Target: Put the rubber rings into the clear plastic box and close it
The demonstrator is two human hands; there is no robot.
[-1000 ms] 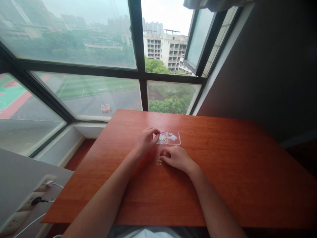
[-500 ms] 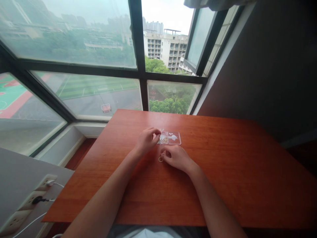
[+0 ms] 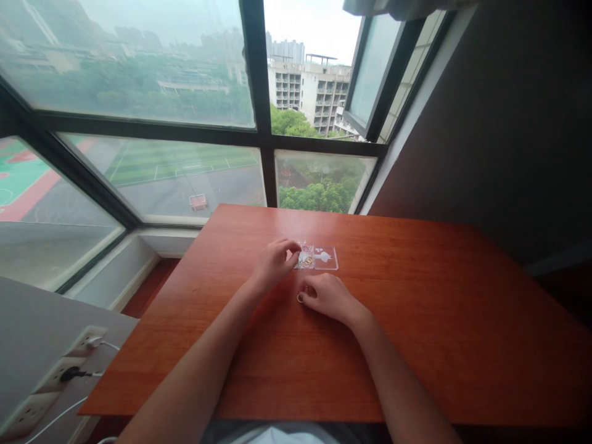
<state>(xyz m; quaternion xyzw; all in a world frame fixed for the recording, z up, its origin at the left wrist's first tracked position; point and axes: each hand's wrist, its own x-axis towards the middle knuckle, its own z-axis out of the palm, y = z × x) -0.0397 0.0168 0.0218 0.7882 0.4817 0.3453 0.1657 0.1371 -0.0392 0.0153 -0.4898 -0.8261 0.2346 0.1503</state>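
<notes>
A small clear plastic box [image 3: 331, 267] lies with its lid spread to the right, a pale figure printed on the lid. Several rings [image 3: 308, 261] rest in its left half. At the box's left edge is my left hand [image 3: 274, 262], its fingers curled and pinching there; the fingertips partly hide the box. Nearer to me, my right hand [image 3: 327, 293] has thumb and forefinger closed on a small pale-gold ring [image 3: 300, 298] at the table surface. Much of that ring is hidden behind the fingertips.
The reddish-brown wooden table [image 3: 435, 320] reaches to a large window with dark frames [image 3: 266, 132]. On the left, wall sockets [image 3: 71, 372] hold plugs with white cables. A dark wall [image 3: 485, 123] slopes along the right.
My right hand has shifted slightly down and left, and its fingertips now cover part of the ring that lay in fuller view before. My left hand and the box stay put.
</notes>
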